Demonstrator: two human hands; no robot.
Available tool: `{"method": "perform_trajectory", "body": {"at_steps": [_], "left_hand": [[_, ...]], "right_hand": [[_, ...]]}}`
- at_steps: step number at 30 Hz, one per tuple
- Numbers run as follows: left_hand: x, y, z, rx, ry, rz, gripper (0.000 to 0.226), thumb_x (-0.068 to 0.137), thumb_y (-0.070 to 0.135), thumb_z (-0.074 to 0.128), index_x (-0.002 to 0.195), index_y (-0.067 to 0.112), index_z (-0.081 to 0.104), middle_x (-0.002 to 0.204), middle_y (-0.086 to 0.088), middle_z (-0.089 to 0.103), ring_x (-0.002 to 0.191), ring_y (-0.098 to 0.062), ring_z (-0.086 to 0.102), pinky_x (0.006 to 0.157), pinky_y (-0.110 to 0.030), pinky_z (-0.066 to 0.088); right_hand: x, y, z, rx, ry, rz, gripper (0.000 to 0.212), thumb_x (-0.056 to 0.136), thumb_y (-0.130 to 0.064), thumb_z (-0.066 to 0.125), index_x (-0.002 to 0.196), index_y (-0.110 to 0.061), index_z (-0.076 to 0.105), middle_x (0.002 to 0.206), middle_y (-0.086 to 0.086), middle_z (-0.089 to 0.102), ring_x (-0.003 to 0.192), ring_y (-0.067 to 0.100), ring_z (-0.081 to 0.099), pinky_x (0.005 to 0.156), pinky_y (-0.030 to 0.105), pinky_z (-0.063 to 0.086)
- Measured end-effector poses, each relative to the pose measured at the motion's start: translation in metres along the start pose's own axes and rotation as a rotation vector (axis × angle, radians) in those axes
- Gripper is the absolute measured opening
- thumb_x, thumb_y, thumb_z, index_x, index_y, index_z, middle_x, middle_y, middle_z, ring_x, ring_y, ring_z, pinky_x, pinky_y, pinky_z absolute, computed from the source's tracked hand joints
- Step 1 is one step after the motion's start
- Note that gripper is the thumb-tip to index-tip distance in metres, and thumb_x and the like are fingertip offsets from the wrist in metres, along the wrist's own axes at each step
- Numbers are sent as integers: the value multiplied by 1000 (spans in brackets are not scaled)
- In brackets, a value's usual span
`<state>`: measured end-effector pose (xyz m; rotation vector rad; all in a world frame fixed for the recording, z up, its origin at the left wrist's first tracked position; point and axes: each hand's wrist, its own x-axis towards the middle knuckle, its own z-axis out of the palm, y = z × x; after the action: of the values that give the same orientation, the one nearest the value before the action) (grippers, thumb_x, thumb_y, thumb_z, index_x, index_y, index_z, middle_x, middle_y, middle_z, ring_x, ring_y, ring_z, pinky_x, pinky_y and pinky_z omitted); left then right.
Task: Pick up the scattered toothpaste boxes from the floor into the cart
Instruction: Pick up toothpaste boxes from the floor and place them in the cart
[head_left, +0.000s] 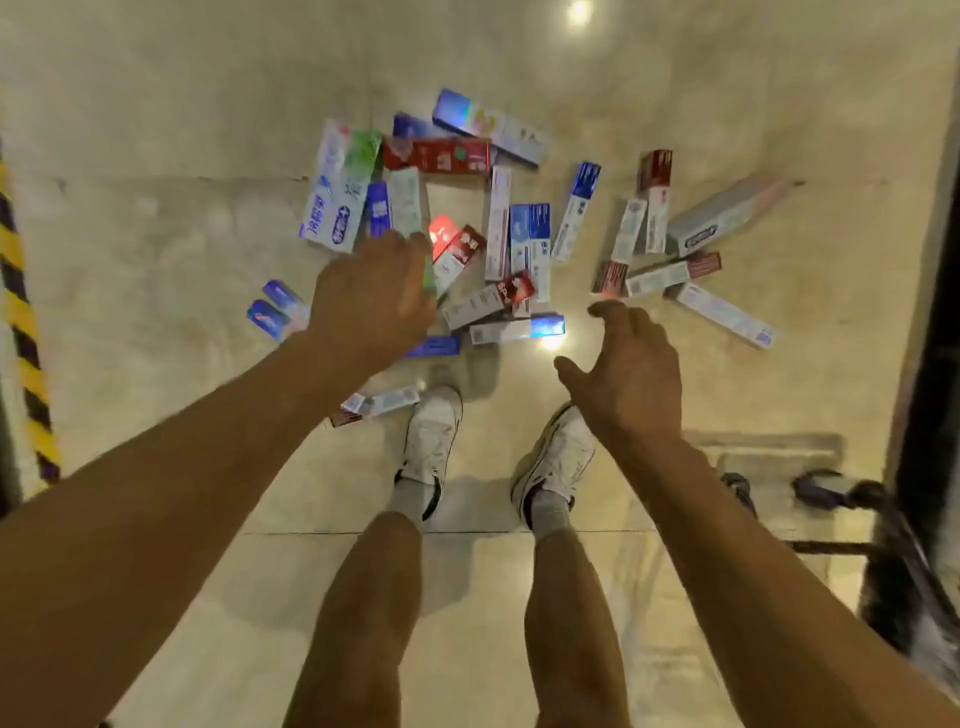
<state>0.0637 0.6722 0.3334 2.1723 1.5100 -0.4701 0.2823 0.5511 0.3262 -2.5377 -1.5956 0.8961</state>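
Observation:
Several toothpaste boxes (498, 228) in white, blue, red and green lie scattered on the shiny beige floor ahead of my feet. A second small cluster (670, 244) lies to the right. My left hand (371, 301) reaches down over the left part of the pile, fingers relaxed, above a green and white box; whether it touches a box is unclear. My right hand (628, 374) hovers with spread fingers just below the right cluster and holds nothing. Part of the black cart frame (883, 540) with wheels shows at the lower right.
My two white shoes (431, 441) stand just behind the pile, one box (382, 402) beside the left shoe. A yellow and black striped strip (26, 332) runs along the left edge. A dark vertical edge (935, 312) borders the right side.

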Motion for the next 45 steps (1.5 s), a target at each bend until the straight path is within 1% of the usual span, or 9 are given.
{"method": "perform_trajectory", "body": {"at_steps": [7,12,19,24,28,33,36,41,45], "left_hand": [[105,6,186,-104,-18,45,57,87,35,66,135,10,48,125,-16,54,114,-37,53,84,-51,50],[147,8,295,-64,-44,33,62,84,37,70,133,7,46,126,-18,51,114,-38,51,79,-48,46],[181,-2,350,22,85,55,58,86,31,70,132,8,43,127,-18,50,109,-37,54,81,-51,46],[194,-8,360,18,18,62,58,86,36,71,129,11,42,123,-15,55,107,-38,57,81,-54,48],[186,-5,338,21,68,81,56,85,47,68,123,12,46,118,-15,59,101,-38,61,79,-51,53],[158,8,263,45,97,63,57,82,46,67,123,13,46,114,-13,61,98,-38,61,73,-47,45],[137,21,191,17,118,34,57,79,51,67,119,15,47,110,-11,62,96,-36,61,77,-49,48],[85,51,57,-14,203,-9,60,75,56,66,121,22,50,112,-6,63,102,-34,62,81,-47,48],[26,87,-53,-15,271,-20,62,75,60,68,119,19,51,111,-7,60,101,-32,61,72,-41,44]], "right_hand": [[70,71,176,0,-44,44,65,80,-36,82,134,-14,54,126,10,61,112,32,57,92,41,44],[115,112,266,17,-68,43,65,82,-34,79,138,-15,53,136,6,56,121,27,52,100,37,44],[167,145,328,-107,11,-60,60,83,-24,77,137,-13,55,134,8,56,125,28,50,110,38,40],[184,153,345,-150,49,-128,27,93,-27,65,118,-18,61,120,5,60,111,25,51,94,30,38],[175,158,329,-109,20,-140,21,93,-26,67,112,-21,61,111,1,60,105,23,50,77,38,49],[130,156,261,-51,26,-108,29,88,-36,74,107,-15,65,98,5,64,89,27,54,69,41,45],[96,145,199,-19,65,-77,31,86,-35,76,106,-13,66,94,6,65,84,28,54,64,35,38],[44,113,74,23,137,9,32,84,-39,72,106,-18,62,96,2,61,92,28,53,63,37,43],[-1,76,-35,73,236,77,36,88,-45,67,113,-19,63,98,5,60,94,32,55,68,40,47]]}}
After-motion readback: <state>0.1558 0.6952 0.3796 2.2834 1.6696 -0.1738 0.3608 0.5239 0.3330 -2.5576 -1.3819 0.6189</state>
